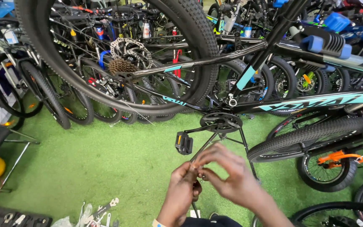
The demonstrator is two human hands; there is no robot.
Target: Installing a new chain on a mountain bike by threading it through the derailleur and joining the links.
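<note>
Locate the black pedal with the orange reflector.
In the head view, the pedal hangs centre frame on its crank arm below the chainring, just above the hands.

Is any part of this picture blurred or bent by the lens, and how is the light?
Head view: the right hand is smeared by motion blur and the left hand less so; the rear wheel bulges from wide-angle distortion; the green floor mat is lit evenly, with soft shadows; the pedal stays sharp.

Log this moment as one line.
hands: left hand and right hand pinch a small part together | above: black bike pedal | floor: green turf
</note>
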